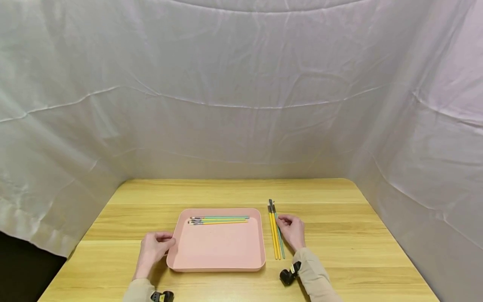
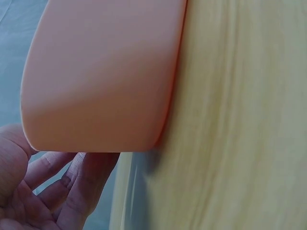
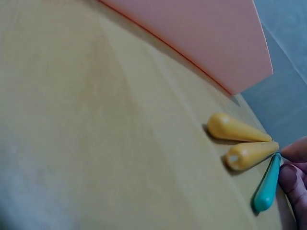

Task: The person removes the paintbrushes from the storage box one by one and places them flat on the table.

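Note:
At its left rim, the pink tray (image 1: 219,247) is gripped by my left hand (image 1: 152,249); in the left wrist view the fingers (image 2: 86,187) curl by the tray's end wall. Several slim paintbrushes (image 1: 219,221) with green and yellow handles lie across the tray's far part. Right of the tray, two yellow paintbrushes (image 1: 274,235) and a green paintbrush (image 1: 280,241) lie side by side, bristles away from me. My right hand (image 1: 292,230) pinches the green paintbrush around mid-handle. The right wrist view shows the yellow handle ends (image 3: 240,155) and green handle end (image 3: 266,191) fanned on the table.
The wooden table (image 1: 339,251) extends around the tray on every side. Grey cloth (image 1: 241,134) hangs behind and along both sides. A small black camera (image 1: 289,274) is strapped to the right wrist, another (image 1: 163,296) to the left.

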